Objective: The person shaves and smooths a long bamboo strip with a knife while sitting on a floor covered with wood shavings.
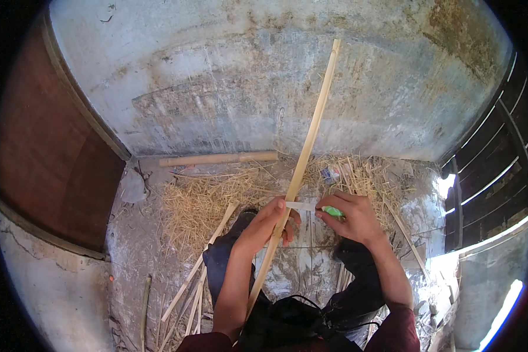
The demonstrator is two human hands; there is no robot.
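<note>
A long, pale bamboo strip [308,144] slants from between my legs up toward the far wall. My left hand [263,226] is closed around it at about its middle, with some fingertips showing on the strip's right side. In my right hand [355,218] is a knife with a green handle [332,211]. Its pale blade [301,206] points left and reaches the strip beside my left thumb. Whether the edge has cut into the bamboo cannot be made out.
Piles of shavings [208,202] cover the floor left and right. A thick bamboo pole [219,159] lies along the stained wall [217,88]. Cut strips [196,273] lie by my left leg. A brown panel [53,152] stands left, dark slats [493,158] right.
</note>
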